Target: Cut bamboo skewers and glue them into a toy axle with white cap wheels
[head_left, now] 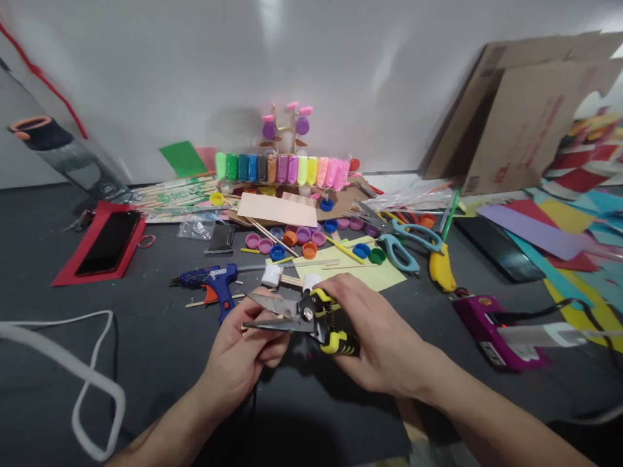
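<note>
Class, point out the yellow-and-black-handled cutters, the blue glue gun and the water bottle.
Cutters [307, 314]: head view, on the pivot.
Glue gun [223, 284]: head view, on the blue handle.
Water bottle [78, 167]: head view, on the clear body.

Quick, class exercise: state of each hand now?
Right hand: holding yellow-and-black-handled metal shears, blades open.
Left hand: fingers curled; can't tell what it holds.

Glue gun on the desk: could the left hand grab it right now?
Probably yes: the glue gun lies close by the left hand, with its handle facing it, though those fingers are busy at the blades of the snips.
</note>
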Action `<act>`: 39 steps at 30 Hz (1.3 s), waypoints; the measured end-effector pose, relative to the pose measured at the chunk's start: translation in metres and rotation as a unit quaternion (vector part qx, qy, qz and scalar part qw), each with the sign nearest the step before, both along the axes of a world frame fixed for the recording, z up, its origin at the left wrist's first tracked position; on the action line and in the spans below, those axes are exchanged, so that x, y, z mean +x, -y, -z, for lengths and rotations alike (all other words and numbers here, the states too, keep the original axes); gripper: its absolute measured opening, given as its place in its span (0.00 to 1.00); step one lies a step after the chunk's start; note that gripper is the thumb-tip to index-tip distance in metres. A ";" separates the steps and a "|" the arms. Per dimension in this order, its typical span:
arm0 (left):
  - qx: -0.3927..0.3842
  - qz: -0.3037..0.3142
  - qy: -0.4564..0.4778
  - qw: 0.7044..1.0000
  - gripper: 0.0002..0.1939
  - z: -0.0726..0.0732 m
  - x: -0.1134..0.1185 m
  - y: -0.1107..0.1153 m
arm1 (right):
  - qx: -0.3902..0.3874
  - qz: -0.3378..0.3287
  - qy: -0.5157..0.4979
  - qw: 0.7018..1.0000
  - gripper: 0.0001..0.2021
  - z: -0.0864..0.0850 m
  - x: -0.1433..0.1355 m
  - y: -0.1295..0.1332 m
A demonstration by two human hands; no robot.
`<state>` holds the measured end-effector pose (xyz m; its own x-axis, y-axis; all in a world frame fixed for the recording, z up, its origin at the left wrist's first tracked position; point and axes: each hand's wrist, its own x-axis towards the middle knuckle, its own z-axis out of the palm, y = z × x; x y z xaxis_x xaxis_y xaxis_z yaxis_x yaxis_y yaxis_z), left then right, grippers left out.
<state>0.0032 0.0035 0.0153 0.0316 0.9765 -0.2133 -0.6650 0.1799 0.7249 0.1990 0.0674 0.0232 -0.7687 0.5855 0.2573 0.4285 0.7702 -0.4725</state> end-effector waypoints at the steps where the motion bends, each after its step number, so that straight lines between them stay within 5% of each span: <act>1: -0.003 0.008 0.010 1.000 0.11 0.000 0.001 0.000 | 0.000 0.000 0.000 1.000 0.27 0.001 0.001 0.000; 15: -0.006 0.049 0.059 0.997 0.15 0.004 0.007 0.005 | 0.044 0.007 0.005 0.999 0.22 0.014 0.008 0.003; 24: -0.016 0.053 0.076 0.996 0.11 -0.001 0.004 0.009 | -0.056 0.021 -0.023 0.998 0.22 0.009 0.002 0.002; 39: -0.049 0.038 0.092 0.994 0.09 0.003 0.001 0.005 | 0.027 0.013 0.020 0.999 0.20 0.004 0.007 0.003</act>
<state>0.0041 -0.0012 0.0122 0.1510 0.9445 -0.2919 -0.7662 0.2984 0.5692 0.2063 0.0648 0.0189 -0.7638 0.5914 0.2585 0.4663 0.7826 -0.4124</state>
